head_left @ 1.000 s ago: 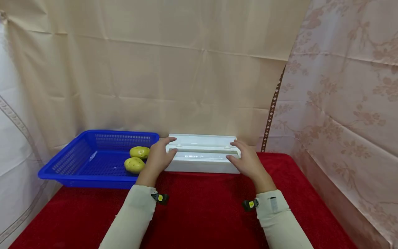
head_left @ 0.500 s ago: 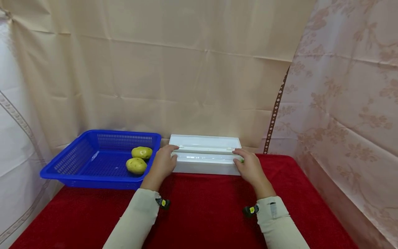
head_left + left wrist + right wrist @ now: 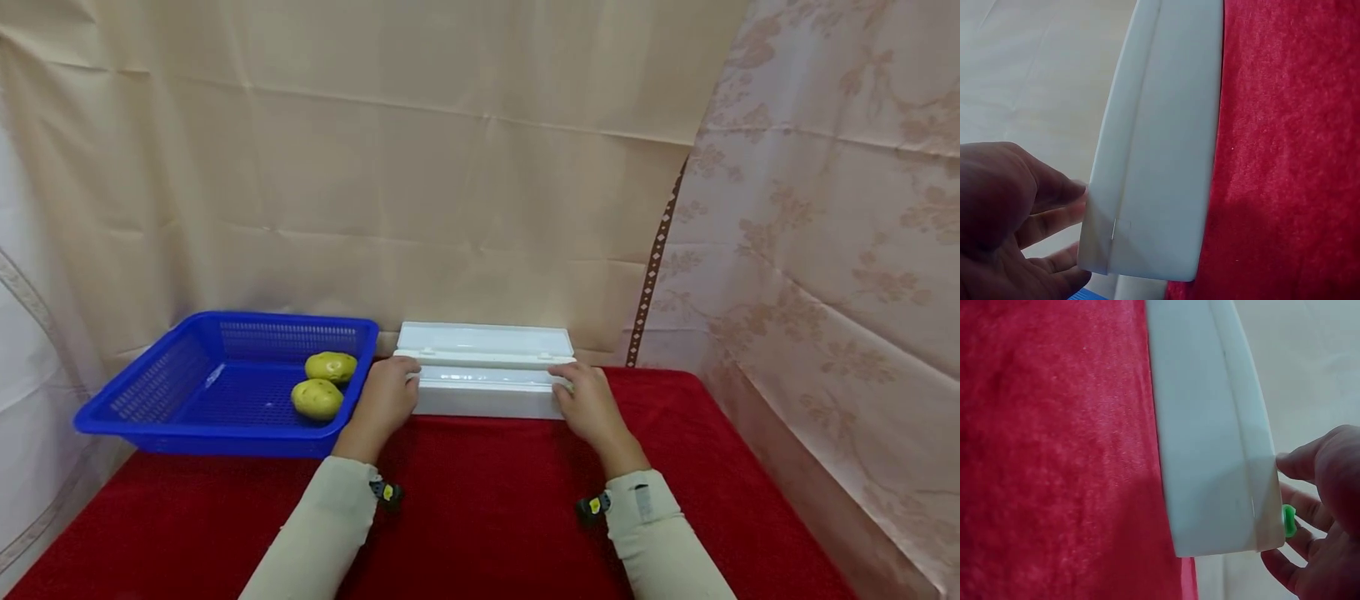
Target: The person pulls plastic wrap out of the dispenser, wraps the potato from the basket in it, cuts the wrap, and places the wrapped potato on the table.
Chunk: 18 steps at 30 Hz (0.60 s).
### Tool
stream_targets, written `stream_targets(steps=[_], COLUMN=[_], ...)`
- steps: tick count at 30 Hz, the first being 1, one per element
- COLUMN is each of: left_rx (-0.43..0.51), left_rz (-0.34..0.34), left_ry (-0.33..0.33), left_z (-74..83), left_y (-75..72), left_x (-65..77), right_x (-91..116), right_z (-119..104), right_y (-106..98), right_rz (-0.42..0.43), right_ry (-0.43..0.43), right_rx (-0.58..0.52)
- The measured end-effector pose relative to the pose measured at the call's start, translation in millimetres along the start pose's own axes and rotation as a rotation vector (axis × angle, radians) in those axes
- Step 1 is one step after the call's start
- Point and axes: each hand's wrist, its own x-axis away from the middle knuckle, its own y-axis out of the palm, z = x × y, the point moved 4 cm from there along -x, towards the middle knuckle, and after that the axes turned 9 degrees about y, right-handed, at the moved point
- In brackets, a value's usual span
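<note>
A long white plastic wrap dispenser (image 3: 487, 405) lies at the back of the red cloth, with its lid (image 3: 483, 338) tipped back against the curtain. Shiny clear material shows in its slot. My left hand (image 3: 386, 396) grips the left end, thumb at the front and index finger over the top. At the right end, my right hand (image 3: 592, 406) holds on the same way. The right wrist view shows a small green tab (image 3: 1289, 521) on that end, close to the fingers. In the left wrist view, fingertips (image 3: 1075, 189) touch the dispenser's edge; its far side is hidden.
Left of the dispenser stands a blue plastic basket (image 3: 206, 431). Two yellow-green potatoes, one behind (image 3: 331, 367) and one in front (image 3: 317, 400), lie at its right side. A beige curtain (image 3: 450, 183) hangs directly behind. Red cloth (image 3: 487, 500) covers the table.
Both hands have come down slightly at the dispenser's ends, and thumbs and index fingers have closed in on it. The lid stays tipped back. The head view has shifted a little.
</note>
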Motion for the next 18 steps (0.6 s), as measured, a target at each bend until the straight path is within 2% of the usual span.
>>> stream_targets(steps=[3, 11, 18], left_rx=[-0.003, -0.013, -0.031], left_rz=[0.006, 0.001, 0.005], left_ry=[0.001, -0.050, -0.079], left_z=[-3.7, -2.6, -3.0], left_y=[-0.7, -0.8, 0.3], left_x=[1.4, -0.9, -1.4], right_x=[0.2, -0.6, -0.1], right_z=[-1.7, -0.1, -0.1], right_y=[5.3, 6.5, 5.0], right_rz=[0.021, 0.031, 0.022], right_ry=[-0.001, -0.009, 0.033], right_rx=[0.021, 0.026, 0.013])
